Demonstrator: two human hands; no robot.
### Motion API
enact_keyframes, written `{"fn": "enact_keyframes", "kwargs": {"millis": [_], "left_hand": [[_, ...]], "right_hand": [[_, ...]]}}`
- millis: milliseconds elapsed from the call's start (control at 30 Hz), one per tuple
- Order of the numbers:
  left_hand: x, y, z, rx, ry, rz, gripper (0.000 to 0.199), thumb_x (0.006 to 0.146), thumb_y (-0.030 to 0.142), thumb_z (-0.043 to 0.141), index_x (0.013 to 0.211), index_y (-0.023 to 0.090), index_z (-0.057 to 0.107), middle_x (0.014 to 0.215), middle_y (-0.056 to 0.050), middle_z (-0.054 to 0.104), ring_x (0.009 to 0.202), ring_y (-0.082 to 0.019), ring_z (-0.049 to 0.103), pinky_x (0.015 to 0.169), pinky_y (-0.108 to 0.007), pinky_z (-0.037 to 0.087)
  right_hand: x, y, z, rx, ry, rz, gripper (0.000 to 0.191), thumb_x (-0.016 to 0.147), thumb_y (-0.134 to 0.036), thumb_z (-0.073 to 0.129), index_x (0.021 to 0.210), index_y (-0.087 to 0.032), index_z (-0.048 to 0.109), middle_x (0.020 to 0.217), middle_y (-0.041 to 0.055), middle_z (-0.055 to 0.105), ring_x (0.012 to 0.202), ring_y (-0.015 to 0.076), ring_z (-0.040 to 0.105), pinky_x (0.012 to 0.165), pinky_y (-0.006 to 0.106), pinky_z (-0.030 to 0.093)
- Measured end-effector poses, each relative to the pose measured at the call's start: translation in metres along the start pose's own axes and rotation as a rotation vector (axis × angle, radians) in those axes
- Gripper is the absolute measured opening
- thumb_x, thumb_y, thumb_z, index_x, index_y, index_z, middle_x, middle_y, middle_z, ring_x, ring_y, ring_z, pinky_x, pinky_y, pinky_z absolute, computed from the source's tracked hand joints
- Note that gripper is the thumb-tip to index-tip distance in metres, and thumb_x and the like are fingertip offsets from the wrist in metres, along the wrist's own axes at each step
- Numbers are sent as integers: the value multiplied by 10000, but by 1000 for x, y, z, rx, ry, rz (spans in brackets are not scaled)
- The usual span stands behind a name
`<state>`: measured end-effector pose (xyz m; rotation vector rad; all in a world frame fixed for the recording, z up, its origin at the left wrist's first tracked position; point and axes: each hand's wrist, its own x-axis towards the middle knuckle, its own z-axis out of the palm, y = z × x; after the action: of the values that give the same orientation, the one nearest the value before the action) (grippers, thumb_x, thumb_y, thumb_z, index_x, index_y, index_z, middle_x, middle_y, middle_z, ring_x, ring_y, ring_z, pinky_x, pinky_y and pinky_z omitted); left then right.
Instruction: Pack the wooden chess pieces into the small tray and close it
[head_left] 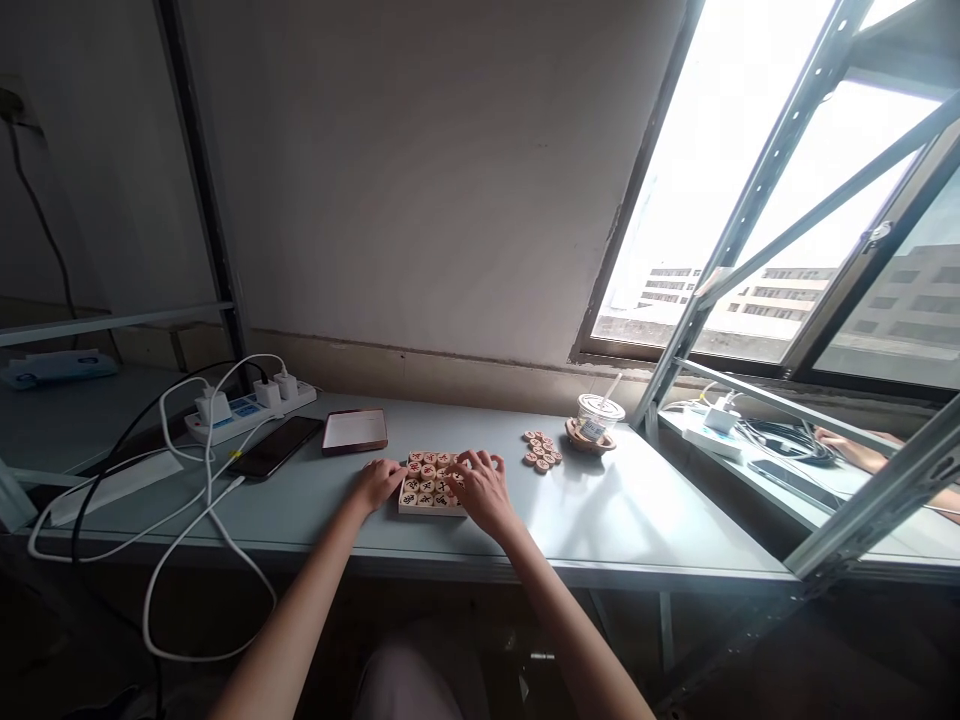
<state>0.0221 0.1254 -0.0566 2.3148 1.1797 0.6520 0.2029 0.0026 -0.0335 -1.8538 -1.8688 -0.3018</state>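
A shallow, light wooden box (pixel 433 509) on the desk holds rows of round Chinese chess pieces (pixel 426 487) with red and black characters. My left hand (pixel 378 482) is at the box's left edge, its fingers bent together against the side. Over the right part of the box lies my right hand (pixel 484 492), its fingers bent down onto the pieces. What sits under those fingertips is hidden. To the right, several loose chess pieces (pixel 541 451) lie in a cluster on the desk. The box's lid (pixel 355 432), dark-rimmed with a white inside, rests behind my left hand.
A dark phone (pixel 277 447) lies left of the lid, near a white power strip (pixel 251 412) with chargers and looping cables (pixel 211 500). A lidded plastic cup (pixel 598 415) with a straw stands in a brown holder (pixel 590 440) at the back right. A metal frame post (pixel 694 320) rises at the right.
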Motion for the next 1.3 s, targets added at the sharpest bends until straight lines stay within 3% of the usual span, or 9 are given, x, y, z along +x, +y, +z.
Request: {"fn": "enact_keyframes", "kwargs": {"millis": [167, 333, 433, 567, 633, 733, 933, 1133, 1300], "left_hand": [[0, -1, 2, 102, -11, 105, 418, 802, 433, 331, 473, 192, 420, 606, -57, 559, 623, -174, 462, 598, -270, 259], [1, 2, 2, 155, -27, 83, 512, 788, 553, 335, 425, 199, 409, 507, -12, 440, 526, -134, 343, 541, -255, 198], [2, 3, 3, 184, -34, 14, 517, 744, 603, 405, 422, 201, 441, 470, 10, 383, 500, -116, 281, 524, -252, 170], [5, 3, 5, 176, -43, -45, 538, 687, 660, 457, 411, 199, 424, 448, 24, 322, 480, -109, 242, 504, -256, 159], [6, 2, 6, 170, -47, -46, 556, 672, 679, 462, 401, 199, 390, 444, 28, 291, 475, -106, 229, 500, -253, 159], [7, 0, 7, 160, -51, -37, 574, 669, 693, 458, 400, 195, 363, 448, 30, 278, 476, -103, 222, 500, -251, 161], [4, 3, 5, 147, -20, -46, 586, 661, 714, 454, 414, 188, 385, 459, 20, 335, 494, -112, 283, 510, -249, 187], [4, 2, 3, 155, -39, -4, 592, 713, 694, 397, 422, 184, 476, 467, 17, 366, 507, -114, 302, 528, -251, 186], [4, 0, 3, 133, -40, 20, 577, 742, 658, 379, 452, 189, 551, 481, 9, 390, 534, -120, 318, 543, -243, 204]], "right_hand": [[-12, 5, -5, 48, -100, -69, 372, 920, -505, 304, 1109, -380, 599, 1292, -11, 478, 1212, 219, 346, 1043, 482, 151], [-10, 10, -4, 60, -130, -59, 416, 928, -517, 241, 1135, -390, 579, 1325, -26, 455, 1239, 207, 336, 1062, 491, 138], [-13, 36, -8, -21, -63, 42, 392, 935, -466, 273, 1209, -352, 530, 1336, 5, 451, 1241, 209, 348, 1061, 489, 151], [-29, 92, -19, -237, 25, 279, 357, 903, -326, 391, 1217, -242, 537, 1348, 83, 442, 1275, 264, 311, 1049, 532, 126], [-39, 114, -22, -294, 16, 312, 365, 880, -283, 411, 1223, -243, 530, 1357, 86, 435, 1288, 280, 291, 1037, 558, 117], [-49, 128, -21, -305, 6, 266, 357, 876, -261, 386, 1196, -285, 541, 1341, 58, 458, 1288, 270, 295, 1029, 566, 114], [-47, 124, -21, -190, 15, 269, 279, 861, -214, 376, 1043, -244, 586, 1150, 68, 601, 1093, 233, 490, 977, 491, 222], [-38, 117, -27, -35, 71, 305, 173, 844, -310, 445, 790, -220, 582, 897, 46, 678, 924, 232, 574, 874, 423, 279], [-25, 87, -24, 121, 55, 257, 171, 845, -374, 459, 857, -219, 529, 795, 1, 677, 753, 175, 609, 768, 325, 316]]}}
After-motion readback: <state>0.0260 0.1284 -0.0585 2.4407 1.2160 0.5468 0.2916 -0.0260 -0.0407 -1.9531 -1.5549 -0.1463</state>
